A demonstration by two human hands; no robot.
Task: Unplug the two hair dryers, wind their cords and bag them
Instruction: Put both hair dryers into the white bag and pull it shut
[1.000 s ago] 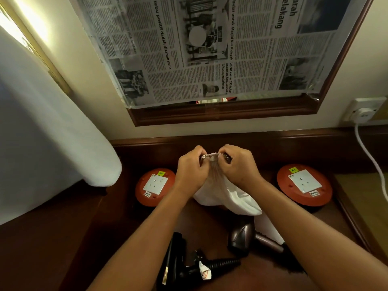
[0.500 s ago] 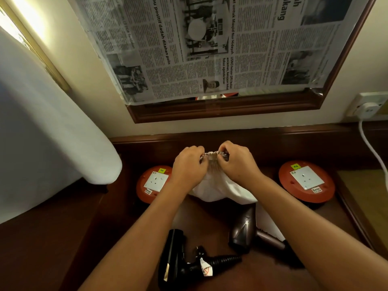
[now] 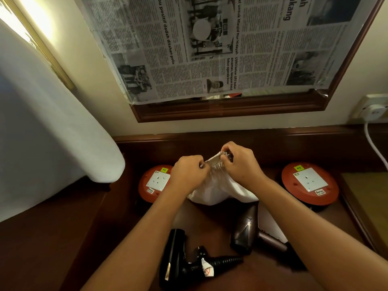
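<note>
Nearest to me, below my grip, the black hair dryer (image 3: 178,261) lies on the dark tabletop (image 3: 130,238) with its ribbed cord end pointing right and a white tag on it. Just right of it and a little farther off lies the brown hair dryer (image 3: 246,232), its handle running under my right forearm, part of it resting on a flat white bag (image 3: 270,225). Both dryers are outside any bag.

Farther up, my left hand (image 3: 189,177) and right hand (image 3: 241,164) meet over the white drawstring bag (image 3: 218,185). My grip is pressed together on both sides: each hand pinches the gathered mouth of the bag, fingers curled round the ruffled hem. Half a second ago the two hands sat level with the bunched hem drawn tight between them; now the right hand is higher than the left, and a short flat strip of the hem shows between them, tilted up to the right. The body of the bag hangs below my grip and touches the tabletop.

Left of my grip sits a red socket reel (image 3: 151,185), partly behind my left wrist; well to the right sits a second red socket reel (image 3: 309,185). Beyond, a newspaper (image 3: 210,49) covers the framed mirror, and a white wall plug (image 3: 372,111) sits far right.
</note>
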